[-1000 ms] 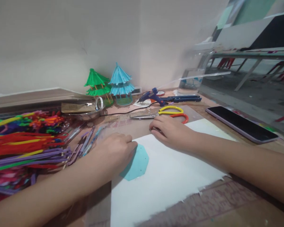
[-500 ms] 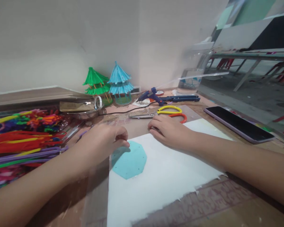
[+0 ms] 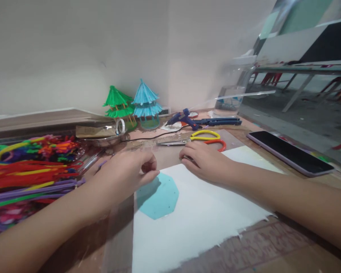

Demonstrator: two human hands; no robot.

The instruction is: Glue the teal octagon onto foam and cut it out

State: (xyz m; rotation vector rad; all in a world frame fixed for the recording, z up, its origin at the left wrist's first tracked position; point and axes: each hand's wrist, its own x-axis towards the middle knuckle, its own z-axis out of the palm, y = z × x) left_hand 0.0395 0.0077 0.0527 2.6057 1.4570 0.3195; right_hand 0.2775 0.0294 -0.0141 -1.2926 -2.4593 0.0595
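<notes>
Teal octagon cutout (image 3: 159, 197) lying flat on white sheet (image 3: 204, 212), near that sheet's far left corner, just below the left hand's curled fingers. Thin and featherlight by the look of it, probably foam or card: bendable, easily creased, prone to sliding on smooth paper under a careless push. Small dark dots near its edge, too tiny to identify. Best taken at the upper rim, where thumb and forefinger can slip under an edge and lift without folding the face; a pinch in the middle likely to buckle it. Left hand (image 3: 125, 174) hovering at that upper edge, fingers drawn together, thumb against forefinger in a pinch; cannot tell whether anything is caught between them or whether the fingertips actually touch the cutout. Right hand (image 3: 204, 161) lying palm down on the sheet's far edge, fingers loosely spread and flat, holding nothing, seemingly pinning the paper in place. Scissors (image 3: 199, 138) with yellow and orange handles just beyond the right fingertips, blue glue gun (image 3: 184, 117) farther back, two small paper pagodas (image 3: 133, 104) against the wall. Pipe cleaners (image 3: 31, 167) heaped at left, dark phone (image 3: 290, 153) well off to the right.
</notes>
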